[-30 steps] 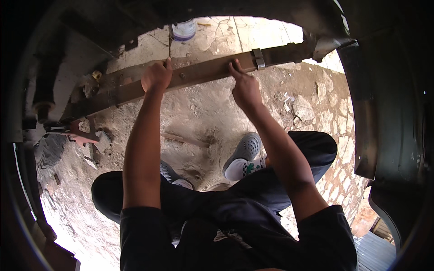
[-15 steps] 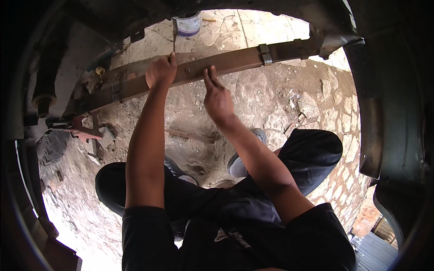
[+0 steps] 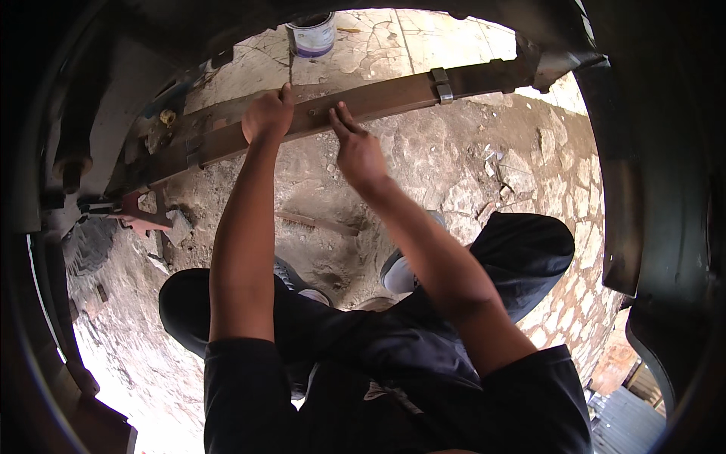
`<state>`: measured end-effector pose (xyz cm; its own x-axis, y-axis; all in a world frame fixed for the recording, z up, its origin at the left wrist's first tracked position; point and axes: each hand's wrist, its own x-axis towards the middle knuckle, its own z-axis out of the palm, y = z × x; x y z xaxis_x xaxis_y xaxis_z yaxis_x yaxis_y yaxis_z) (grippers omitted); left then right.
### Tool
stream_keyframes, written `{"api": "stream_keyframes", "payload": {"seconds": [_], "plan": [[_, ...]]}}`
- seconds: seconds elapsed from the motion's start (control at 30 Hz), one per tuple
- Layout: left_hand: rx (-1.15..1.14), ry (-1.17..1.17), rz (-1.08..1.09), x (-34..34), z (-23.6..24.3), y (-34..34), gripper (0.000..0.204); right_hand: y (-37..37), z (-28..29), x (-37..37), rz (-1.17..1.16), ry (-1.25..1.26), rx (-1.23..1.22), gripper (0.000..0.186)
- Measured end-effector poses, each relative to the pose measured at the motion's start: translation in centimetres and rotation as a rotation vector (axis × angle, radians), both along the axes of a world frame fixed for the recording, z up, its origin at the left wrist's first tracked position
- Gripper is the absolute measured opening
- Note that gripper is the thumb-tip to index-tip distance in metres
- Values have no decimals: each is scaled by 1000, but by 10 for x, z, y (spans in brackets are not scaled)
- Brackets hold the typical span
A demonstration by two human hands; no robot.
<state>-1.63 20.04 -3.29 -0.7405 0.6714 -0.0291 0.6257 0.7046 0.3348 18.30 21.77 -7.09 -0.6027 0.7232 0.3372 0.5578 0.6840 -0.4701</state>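
Note:
A long brown leaf spring (image 3: 401, 95) runs across in front of me, rising from left to right, with a metal clamp (image 3: 442, 85) around its right part. My left hand (image 3: 268, 116) is closed over the spring left of its middle, thumb pointing up. Two fingers of my right hand (image 3: 358, 151) are stretched out against the spring's near face, close to a small bolt head (image 3: 314, 112). The other fingers of that hand are curled, and no object shows in it.
Dark vehicle body panels (image 3: 665, 189) surround the opening. A white and purple paint can (image 3: 311, 36) stands on the tiles beyond the spring. Below the spring, a wire brush (image 3: 318, 223) lies on the dirt ground. At left are a red metal stand (image 3: 144, 216) and stones.
My right hand has shifted slightly left and up along the spring, its fingertips nearer the bolt head. My left hand keeps its place on the spring.

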Motion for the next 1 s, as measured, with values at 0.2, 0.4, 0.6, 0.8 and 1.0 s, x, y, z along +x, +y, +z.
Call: {"api": "stream_keyframes", "payload": {"seconds": [0.2,0.4,0.6,0.8,1.0], "plan": [[-24,-6,20,-6,-7,-9,56,60,41,96,-92,-95,141,70],[7,11,-14,3,-1,0,54,-1,26,14,-69,-90,-187,66],[790,135,-27,-12,-18,-21,30,9,49,41,60,4,-280,67],[939,-463,46,118,-19,-50,35,-33,42,87,-105,648,-485,67],[619,-1210,167,172,-9,-49,45,-54,40,62,-51,344,-246,73]]}}
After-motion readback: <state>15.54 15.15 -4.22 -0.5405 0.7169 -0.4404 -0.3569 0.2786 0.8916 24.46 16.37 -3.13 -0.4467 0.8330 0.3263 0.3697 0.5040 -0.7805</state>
